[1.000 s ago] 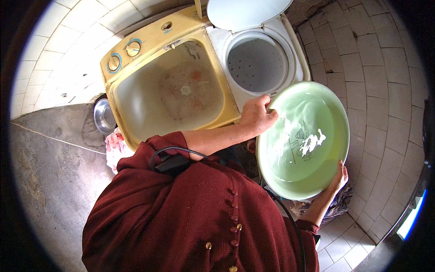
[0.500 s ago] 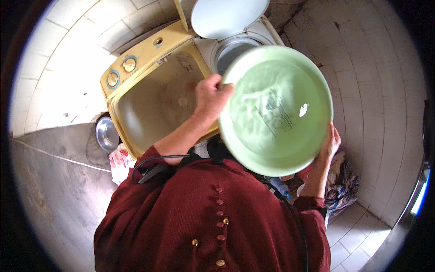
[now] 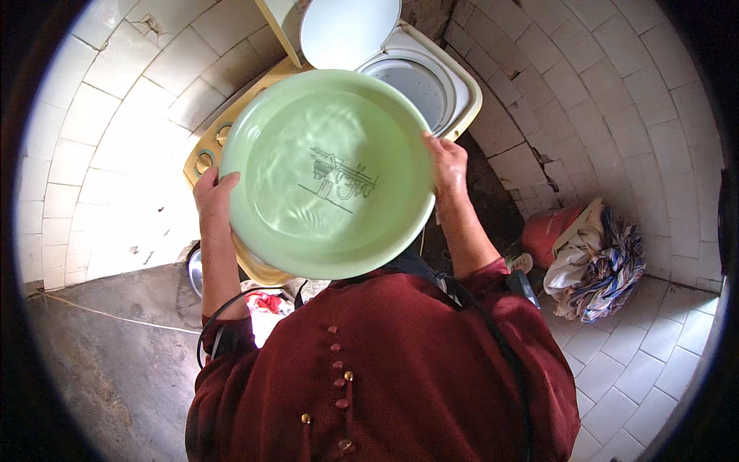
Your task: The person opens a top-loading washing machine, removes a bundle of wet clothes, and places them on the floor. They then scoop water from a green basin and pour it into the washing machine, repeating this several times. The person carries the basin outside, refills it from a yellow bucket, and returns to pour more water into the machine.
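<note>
A round pale green basin (image 3: 258, 208) with clear water in it hangs above the washing machine (image 3: 262, 266). Dark printed lines show on its bottom through the ripples. My left hand (image 3: 215, 196) grips the rim on the left, thumb laid over the edge. On the opposite side my right hand (image 3: 449, 165) is closed round the rim. The basin covers most of the machine's wash tub. To its upper right the white spin tub (image 3: 412, 88) stands uncovered, its round white lid (image 3: 350, 31) raised.
Yellow control knobs (image 3: 204, 162) show left of the basin. A red bucket (image 3: 550, 235) and a heap of striped and pale cloth (image 3: 596, 266) lie by the right wall. A metal bowl (image 3: 195, 271) and red-and-white cloth (image 3: 269, 302) lie lower left.
The basin has moved left from beside the spin tub to over the wash tub, both hands still on its rim. The view has shifted, showing more of the spin tub and cloth heap.
</note>
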`<state>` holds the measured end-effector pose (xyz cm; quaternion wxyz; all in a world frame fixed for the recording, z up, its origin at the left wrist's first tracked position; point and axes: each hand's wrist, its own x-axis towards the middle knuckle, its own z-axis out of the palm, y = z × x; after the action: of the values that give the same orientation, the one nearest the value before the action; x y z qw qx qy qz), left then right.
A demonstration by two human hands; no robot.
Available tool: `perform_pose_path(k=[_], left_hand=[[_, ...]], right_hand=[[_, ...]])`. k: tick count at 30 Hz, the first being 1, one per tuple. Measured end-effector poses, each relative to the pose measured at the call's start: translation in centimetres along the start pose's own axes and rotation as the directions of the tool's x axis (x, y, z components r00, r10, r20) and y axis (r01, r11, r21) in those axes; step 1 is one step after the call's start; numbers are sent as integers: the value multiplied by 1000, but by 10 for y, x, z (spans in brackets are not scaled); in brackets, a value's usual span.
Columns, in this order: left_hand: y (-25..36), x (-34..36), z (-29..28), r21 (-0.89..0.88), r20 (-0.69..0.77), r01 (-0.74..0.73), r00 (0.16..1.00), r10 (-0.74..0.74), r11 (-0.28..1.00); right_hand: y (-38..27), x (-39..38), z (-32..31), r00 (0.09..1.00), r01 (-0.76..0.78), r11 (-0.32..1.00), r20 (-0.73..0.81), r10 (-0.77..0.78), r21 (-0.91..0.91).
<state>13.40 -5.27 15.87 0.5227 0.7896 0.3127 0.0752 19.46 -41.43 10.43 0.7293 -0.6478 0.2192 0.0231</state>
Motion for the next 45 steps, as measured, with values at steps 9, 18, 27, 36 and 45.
perform_pose_path(k=[9,18,27,36,45], left_hand=[[-44,-15,-36,-110,-79,-2,997,-7,994],[-28,-33,18,-132,-305,-65,952,21,989],[-8,-40,60,-83,-356,-76,933,42,994],[10,-52,81,-214,-379,-33,924,-52,976],[38,-59,90,-195,-400,-78,916,-7,978]], right_hand=[[19,4,32,994,52,977,101,-32,-206],[-4,77,25,969,133,946,240,-61,-296],[5,129,23,941,-6,990,334,54,-143],[-3,153,34,780,-555,776,510,362,298],[41,194,25,625,-569,805,725,289,170]])
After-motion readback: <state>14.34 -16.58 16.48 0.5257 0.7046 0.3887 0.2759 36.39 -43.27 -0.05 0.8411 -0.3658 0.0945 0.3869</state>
